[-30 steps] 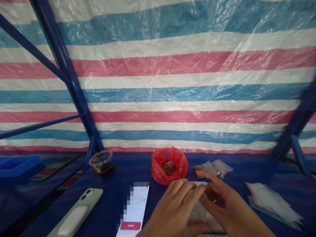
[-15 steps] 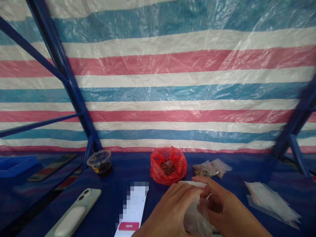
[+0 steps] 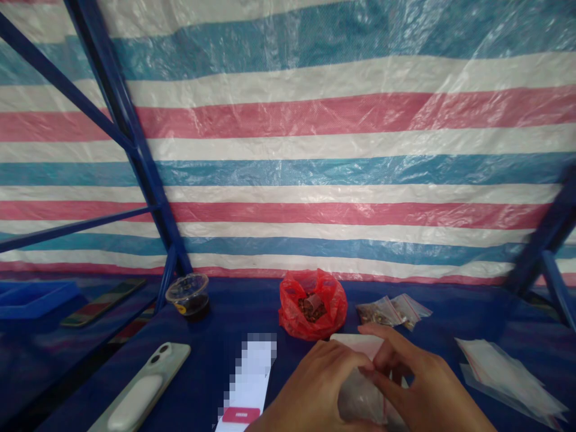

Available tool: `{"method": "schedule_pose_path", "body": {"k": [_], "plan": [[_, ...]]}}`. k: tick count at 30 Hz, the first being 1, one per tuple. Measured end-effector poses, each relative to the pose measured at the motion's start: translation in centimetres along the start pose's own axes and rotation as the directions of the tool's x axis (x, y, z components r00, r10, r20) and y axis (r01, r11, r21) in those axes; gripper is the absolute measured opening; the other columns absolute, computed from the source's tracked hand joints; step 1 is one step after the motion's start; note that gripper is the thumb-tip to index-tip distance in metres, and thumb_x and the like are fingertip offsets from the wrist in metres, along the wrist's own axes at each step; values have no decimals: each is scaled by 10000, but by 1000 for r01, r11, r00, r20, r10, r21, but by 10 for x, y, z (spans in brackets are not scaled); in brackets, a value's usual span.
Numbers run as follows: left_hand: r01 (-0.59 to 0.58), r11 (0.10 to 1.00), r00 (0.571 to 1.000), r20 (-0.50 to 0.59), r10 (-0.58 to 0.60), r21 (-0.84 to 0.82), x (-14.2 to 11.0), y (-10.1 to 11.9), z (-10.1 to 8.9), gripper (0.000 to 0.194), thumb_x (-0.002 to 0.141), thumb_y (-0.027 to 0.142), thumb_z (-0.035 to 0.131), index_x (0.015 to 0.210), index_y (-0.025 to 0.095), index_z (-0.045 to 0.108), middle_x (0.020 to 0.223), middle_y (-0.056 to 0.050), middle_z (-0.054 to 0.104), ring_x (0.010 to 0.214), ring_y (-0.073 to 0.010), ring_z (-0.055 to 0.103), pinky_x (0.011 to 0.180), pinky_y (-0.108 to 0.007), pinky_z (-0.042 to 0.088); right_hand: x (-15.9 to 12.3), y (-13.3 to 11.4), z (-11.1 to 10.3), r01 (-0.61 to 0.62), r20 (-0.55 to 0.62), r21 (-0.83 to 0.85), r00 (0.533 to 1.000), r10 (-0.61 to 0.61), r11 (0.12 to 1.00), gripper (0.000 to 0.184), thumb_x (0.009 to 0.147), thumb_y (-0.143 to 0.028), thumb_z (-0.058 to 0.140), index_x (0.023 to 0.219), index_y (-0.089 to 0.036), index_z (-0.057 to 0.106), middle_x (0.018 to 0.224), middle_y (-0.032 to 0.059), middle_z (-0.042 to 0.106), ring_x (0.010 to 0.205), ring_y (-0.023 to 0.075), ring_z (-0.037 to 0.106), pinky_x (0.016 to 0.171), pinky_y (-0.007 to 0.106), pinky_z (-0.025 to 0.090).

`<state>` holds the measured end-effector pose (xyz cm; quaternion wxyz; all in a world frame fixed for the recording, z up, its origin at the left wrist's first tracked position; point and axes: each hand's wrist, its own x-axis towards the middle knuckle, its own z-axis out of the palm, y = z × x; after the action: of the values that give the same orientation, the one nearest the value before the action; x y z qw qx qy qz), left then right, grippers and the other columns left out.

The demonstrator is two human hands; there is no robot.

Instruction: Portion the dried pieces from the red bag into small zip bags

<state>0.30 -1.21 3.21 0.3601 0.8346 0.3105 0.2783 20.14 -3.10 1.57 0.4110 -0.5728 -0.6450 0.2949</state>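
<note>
Left hand and right hand, fingers clamped on a clear bag between them, nearer than the red bag, seem to be working the clear bag's mouth, the next move calling for a light, steady grip.

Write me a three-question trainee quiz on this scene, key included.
1. True or false: the left hand and the right hand are both at a clear bag.
2. What colour is the plastic bag that holds loose brown pieces? A) blue; B) red; C) green.
3. Fill in: the loose stack of flat bags lies to the ___ of the right hand.

Key: 1. True. 2. B. 3. Right.
</note>
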Motion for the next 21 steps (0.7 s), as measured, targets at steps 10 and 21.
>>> {"method": "schedule_pose_path", "body": {"k": [10, 21], "plan": [[259, 955, 907, -305, -291, -143, -3, -36, -13, 146, 934, 361, 679, 991, 227, 683, 978, -12, 697, 876, -196, 620, 794, -295, 470, 106, -13, 26, 324, 252, -130, 925, -285, 937, 334, 925, -122, 475, 1087, -206, 755, 1127, 92, 811, 1032, 229, 761, 927, 361, 586], [370, 884, 857, -262, -443, -284, 6, -54, -2, 261, 933, 453, 635, 874, 205, 579, 827, 12, 580, 775, -179, 549, 709, -284, 425, 171, 2, 49, 466, 447, -360, 847, -289, 808, 289, 615, 43, 622, 734, -177, 766, 886, 71, 811, 912, 281, 738, 859, 339, 537]]}}
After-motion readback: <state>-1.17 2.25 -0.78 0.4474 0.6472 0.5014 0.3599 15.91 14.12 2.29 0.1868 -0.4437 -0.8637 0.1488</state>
